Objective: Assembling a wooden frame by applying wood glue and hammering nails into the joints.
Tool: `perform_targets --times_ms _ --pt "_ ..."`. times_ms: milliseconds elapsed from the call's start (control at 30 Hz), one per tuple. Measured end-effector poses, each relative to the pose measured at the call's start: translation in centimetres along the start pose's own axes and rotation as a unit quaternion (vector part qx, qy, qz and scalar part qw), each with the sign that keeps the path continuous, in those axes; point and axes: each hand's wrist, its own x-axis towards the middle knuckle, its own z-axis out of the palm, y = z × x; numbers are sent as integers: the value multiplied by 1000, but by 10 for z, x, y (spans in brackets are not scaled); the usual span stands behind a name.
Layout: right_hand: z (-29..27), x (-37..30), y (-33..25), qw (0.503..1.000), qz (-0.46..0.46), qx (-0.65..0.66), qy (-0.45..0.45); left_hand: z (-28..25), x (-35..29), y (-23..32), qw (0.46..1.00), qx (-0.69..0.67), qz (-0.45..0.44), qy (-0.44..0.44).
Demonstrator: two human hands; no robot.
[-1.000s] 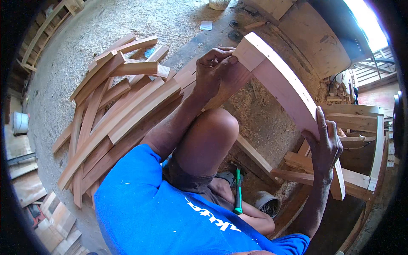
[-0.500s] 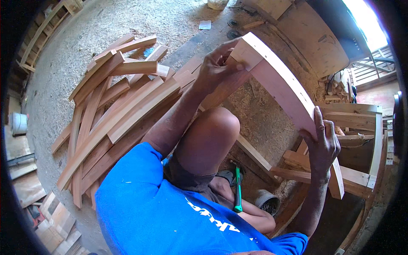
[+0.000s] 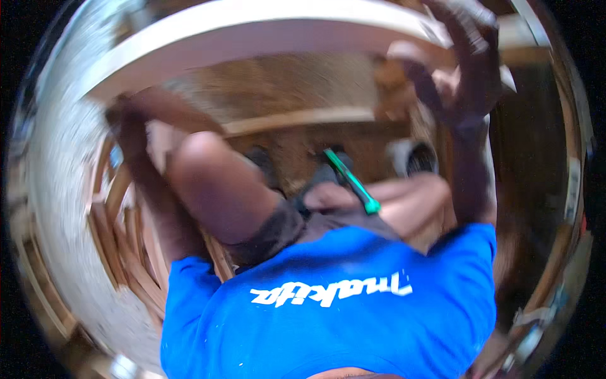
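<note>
Right hand (image 3: 470, 76): raised at upper right, fingers wrapped over the right end of the curved wooden piece (image 3: 265, 28). Left hand (image 3: 129, 117): at the left end of the same piece, under its lower edge; motion blur hides whether its fingers are closed or spread. The curved wooden piece spans the top of the view, arching from left to right above a raised bare knee (image 3: 208, 177). A green-handled tool (image 3: 353, 183) lies tilted across the lap. Just right of it stands a round pale container (image 3: 413, 158); contents cannot be told. Stacked wooden slats (image 3: 126, 252) lie on the floor at left.
</note>
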Motion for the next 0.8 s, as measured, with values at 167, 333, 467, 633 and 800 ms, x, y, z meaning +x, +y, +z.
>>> perform_targets --times_ms 167,333,467,633,800 --pt "-57 -138 27 958 264 6 -114 -44 36 -36 997 34 53 36" --pt "-43 -296 31 816 445 -52 -365 -55 47 -35 998 21 35 57" --pt "-6 -391 13 683 556 -13 -473 -34 37 -14 825 528 201 28" --pt "33 -441 -12 671 522 -84 -520 -27 32 0 692 691 200 57" --pt "39 -445 -8 664 526 -82 -525 -46 49 -12 583 774 248 -9"
